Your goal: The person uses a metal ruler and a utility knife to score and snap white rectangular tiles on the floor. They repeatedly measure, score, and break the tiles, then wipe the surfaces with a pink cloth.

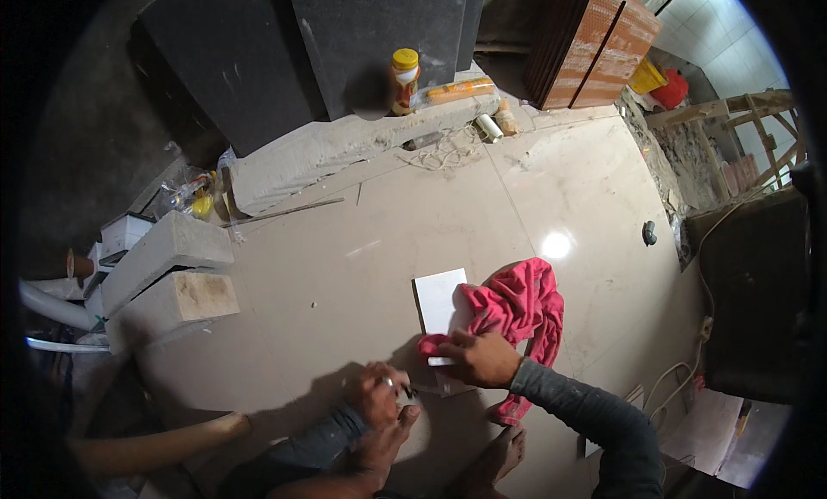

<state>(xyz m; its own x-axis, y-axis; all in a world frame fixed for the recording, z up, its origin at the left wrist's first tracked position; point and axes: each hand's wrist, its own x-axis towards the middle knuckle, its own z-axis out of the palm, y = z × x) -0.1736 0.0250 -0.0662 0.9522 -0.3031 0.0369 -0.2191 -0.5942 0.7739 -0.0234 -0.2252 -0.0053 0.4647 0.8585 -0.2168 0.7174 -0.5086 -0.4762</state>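
Observation:
My right hand reaches in over a white tile on the floor, its fingers closed on a fold of pink cloth. The rest of the cloth lies crumpled beside the tile and runs under my right wrist. A small white piece shows at the fingertips; whether they grip it I cannot tell. My left hand is curled just above my bare foot. Something small and dark with a shiny bit shows at its fingers, too small to name.
Pale blocks are stacked at the left. At the back, a yellow-capped jar stands by a rough slab, with dark panels behind. Ribbed orange bricks lean further right. A small dark object lies on the floor.

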